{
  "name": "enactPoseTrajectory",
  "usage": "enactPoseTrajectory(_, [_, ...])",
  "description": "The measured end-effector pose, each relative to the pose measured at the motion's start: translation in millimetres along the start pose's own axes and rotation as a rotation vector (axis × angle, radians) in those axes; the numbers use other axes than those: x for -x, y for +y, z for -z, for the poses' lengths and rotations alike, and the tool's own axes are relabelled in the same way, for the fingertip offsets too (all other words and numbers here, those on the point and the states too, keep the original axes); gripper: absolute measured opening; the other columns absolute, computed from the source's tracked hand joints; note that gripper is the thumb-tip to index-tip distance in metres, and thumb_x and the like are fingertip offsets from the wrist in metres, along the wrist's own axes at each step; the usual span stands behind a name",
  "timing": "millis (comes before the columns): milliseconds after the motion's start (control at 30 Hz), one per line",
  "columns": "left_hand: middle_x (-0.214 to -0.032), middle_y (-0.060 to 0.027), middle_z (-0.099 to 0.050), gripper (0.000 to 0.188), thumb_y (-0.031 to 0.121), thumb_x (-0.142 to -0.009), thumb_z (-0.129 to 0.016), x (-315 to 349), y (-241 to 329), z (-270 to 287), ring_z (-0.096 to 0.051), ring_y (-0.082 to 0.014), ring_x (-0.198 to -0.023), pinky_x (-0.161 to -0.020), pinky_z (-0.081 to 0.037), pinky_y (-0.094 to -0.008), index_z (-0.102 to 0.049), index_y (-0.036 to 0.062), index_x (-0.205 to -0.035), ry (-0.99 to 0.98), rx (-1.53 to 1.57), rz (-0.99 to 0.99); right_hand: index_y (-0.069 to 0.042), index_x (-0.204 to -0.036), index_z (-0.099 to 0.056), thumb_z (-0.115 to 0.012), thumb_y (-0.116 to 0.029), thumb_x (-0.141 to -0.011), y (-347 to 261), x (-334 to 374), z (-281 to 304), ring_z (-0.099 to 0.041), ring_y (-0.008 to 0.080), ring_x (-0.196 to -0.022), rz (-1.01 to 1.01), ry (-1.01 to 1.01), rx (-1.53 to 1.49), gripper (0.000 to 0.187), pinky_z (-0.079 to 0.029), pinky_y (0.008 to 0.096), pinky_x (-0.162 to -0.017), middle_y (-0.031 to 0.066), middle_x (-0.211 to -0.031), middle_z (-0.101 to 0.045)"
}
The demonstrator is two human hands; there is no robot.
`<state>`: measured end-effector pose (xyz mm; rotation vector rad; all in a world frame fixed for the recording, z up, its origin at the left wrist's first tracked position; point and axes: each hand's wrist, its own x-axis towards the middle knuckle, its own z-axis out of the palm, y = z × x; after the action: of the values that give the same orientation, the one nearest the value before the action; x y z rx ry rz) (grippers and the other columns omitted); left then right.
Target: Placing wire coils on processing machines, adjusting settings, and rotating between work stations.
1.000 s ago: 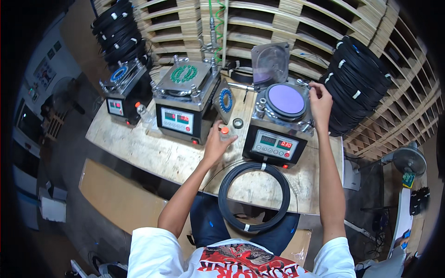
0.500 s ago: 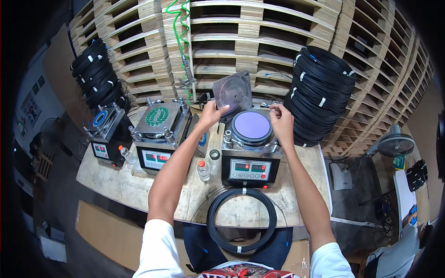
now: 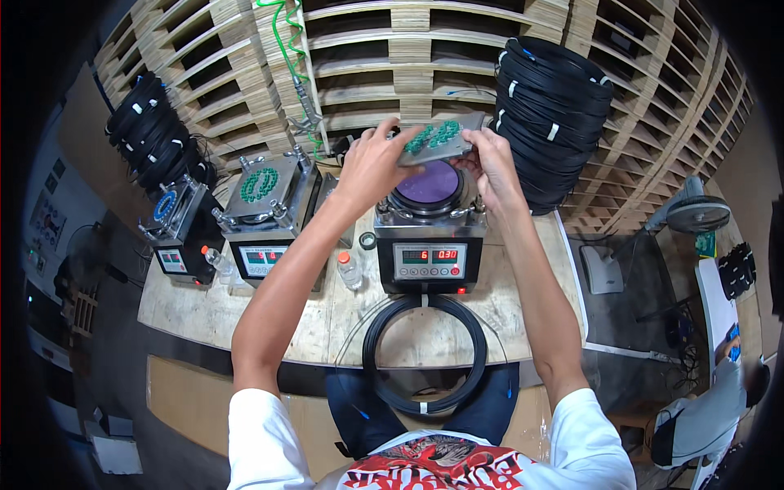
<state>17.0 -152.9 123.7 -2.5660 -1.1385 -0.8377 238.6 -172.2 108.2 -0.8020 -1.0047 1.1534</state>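
Note:
A square metal fixture plate [image 3: 447, 149] with green connectors in a ring hangs tilted over the polishing machine [image 3: 429, 260]. My left hand [image 3: 371, 167] holds its left side, thumb at the lower edge and the other fingers raised. My right hand [image 3: 496, 167] grips its right corner, fingers closed round the edge. Beneath the plate lies the machine's round purple polishing pad [image 3: 431, 184], partly hidden by it. Several metal clamp posts stand at the machine's corners.
Two similar machines, one with a green-studded plate [image 3: 260, 186] and one with a blue ring [image 3: 166, 206], stand left. A bottle with an orange cap [image 3: 349, 271] is nearby. A black cable coil [image 3: 377, 351] overhangs the front edge. Stacked coils [image 3: 551, 122] rise at right.
The plate has swung down from near upright to a flatter tilt above the pad, its green side now showing. My right hand has left the machine's corner and taken hold of the plate.

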Motion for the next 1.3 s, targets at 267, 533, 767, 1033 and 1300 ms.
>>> enactPoseTrajectory(267, [-0.118, -0.0186, -0.064, 0.091, 0.039, -0.091, -0.074, -4.4, -35.9, -36.1, -0.06, -0.0183, -0.087, -0.075, -0.049, -0.0329, -0.024, -0.0029, -0.155, -0.13, 1.19, 0.736, 0.002, -0.131, -0.054, -0.067, -0.016, -0.095, 16.6, -8.7, 39.3, -0.066, 0.0103, -0.093, -0.006, -0.152, -0.108, 0.042, -0.054, 0.0243, -0.081, 0.007, -0.111, -0.067])
enactPoseTrajectory(533, [-0.094, -0.0033, -0.064, 0.052, 0.012, -0.099, -0.062, 6.2, -33.5, -52.0, -0.062, -0.0113, -0.081, -0.07, -0.052, -0.0331, -0.045, 0.0038, -0.147, -0.161, 1.351, 0.846, -0.002, -0.146, -0.046, -0.067, -0.018, -0.096, 8.3, -1.8, 43.2, -0.056, 0.0047, -0.074, -0.192, -0.127, 0.293, 0.056, -0.044, 0.0219, -0.063, 0.0013, -0.093, -0.066])
enactPoseTrajectory(767, [-0.076, 0.0013, -0.06, 0.066, 0.012, -0.095, -0.069, 20.8, -49.8, -68.6, -0.053, -0.0061, -0.059, -0.052, -0.041, -0.0232, -0.037, 0.003, -0.153, -0.15, 1.316, 0.8, 0.005, -0.145, -0.045, -0.074, -0.015, -0.091, 42.7, -4.5, 64.1, -0.056, 0.0091, -0.074, -0.184, -0.052, 0.43, 0.064, -0.046, 0.0245, -0.069, 0.0028, -0.086, -0.065])
enactPoseTrajectory(1033, [-0.082, -0.0019, -0.066, 0.066, 0.013, -0.094, -0.07, 22.4, -46.5, -69.7, -0.053, -0.0065, -0.066, -0.056, -0.04, -0.0237, -0.04, -0.0009, -0.151, -0.256, 1.122, 0.732, 0.008, -0.143, -0.047, -0.076, -0.016, -0.089, 51.3, -4.7, 81.0, -0.061, 0.0113, -0.083, -0.132, -0.048, 0.56, 0.067, -0.047, 0.0271, -0.079, 0.0081, -0.092, -0.07])
enactPoseTrajectory(1300, [-0.109, -0.0134, -0.07, 0.068, 0.023, -0.093, -0.073, 39.1, -64.1, -90.6, -0.064, -0.0156, -0.092, -0.086, -0.05, -0.0318, -0.044, -0.0088, -0.145, -0.273, 1.007, 0.645, 0.011, -0.136, -0.054, -0.078, -0.018, -0.086, 60.9, -2.7, 83.5, -0.063, 0.0159, -0.102, -0.187, -0.069, 0.622, 0.062, -0.047, 0.0286, -0.093, 0.0152, -0.116, -0.068])
